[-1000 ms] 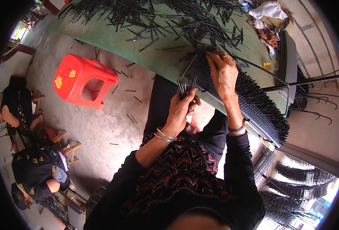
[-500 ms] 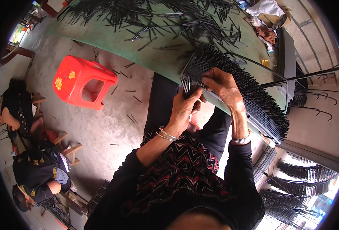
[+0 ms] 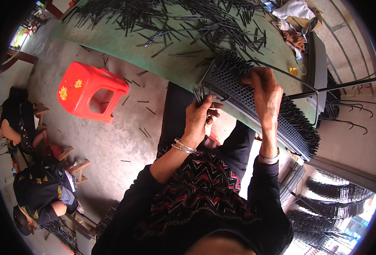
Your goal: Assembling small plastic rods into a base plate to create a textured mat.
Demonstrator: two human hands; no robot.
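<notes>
My left hand [image 3: 198, 118] is closed round a bundle of thin black sticks [image 3: 199, 94] whose ends stick up past the fingers, just off the table's near edge. To its right, my right hand [image 3: 266, 91] reaches over a long black perforated rack [image 3: 232, 87] with rows of round holes. Its fingers are pinched together near the rack's far side; what lies between them is hidden. Black sticks [image 3: 296, 111] stand upright in dense rows in the rack, mostly along its far side and right part, while the holes nearest me show bare.
Loose black sticks [image 3: 213, 23] lie heaped on the green table [image 3: 137, 55]. A red plastic stool [image 3: 92, 91] stands on the floor at left, with sticks scattered about. Two people [image 3: 43, 187] sit farther left. Metal rods [image 3: 336, 87] and hooks jut out at right, above hanging black racks [image 3: 332, 208].
My right hand has moved from beside the left hand's bundle, rightward and farther off, to the rack's far side. My left hand with the sticks has shifted slightly left.
</notes>
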